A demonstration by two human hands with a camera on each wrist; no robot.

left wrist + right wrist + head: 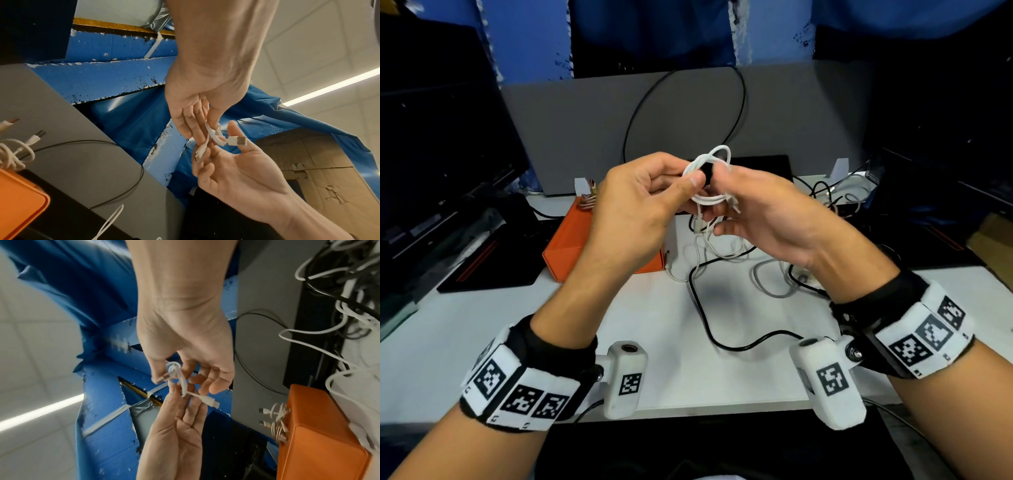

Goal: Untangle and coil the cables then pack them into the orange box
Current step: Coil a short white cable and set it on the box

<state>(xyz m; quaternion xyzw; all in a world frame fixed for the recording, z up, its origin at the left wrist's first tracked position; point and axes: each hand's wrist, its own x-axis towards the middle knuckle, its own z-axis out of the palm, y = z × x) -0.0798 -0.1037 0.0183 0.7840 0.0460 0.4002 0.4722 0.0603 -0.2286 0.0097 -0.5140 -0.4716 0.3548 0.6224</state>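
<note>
— Honestly, what can go wrong now?

— I think the small white cable (709, 178) can spring open. It is coiled into only a few loops, held up in the air between both hands, above the table (571, 325). If one pinch becomes loose while an end is tucked, the loops may fall apart, or drop into the tangled cables (726, 260) below and catch again.

— Where is it against the fingers?

— The left hand (635, 209) pinches the coil between thumb and curled fingers. The right hand (760, 212) has its fingers bent around the other side of the loops. The USB plug (236, 141) sticks out free near the left thumb, and the smaller plug (211, 402) hangs free too.

— And the orange box (599, 246)?

— It stands on the table, below the left hand. Some coiled cables (278, 421) already lie there.
</note>
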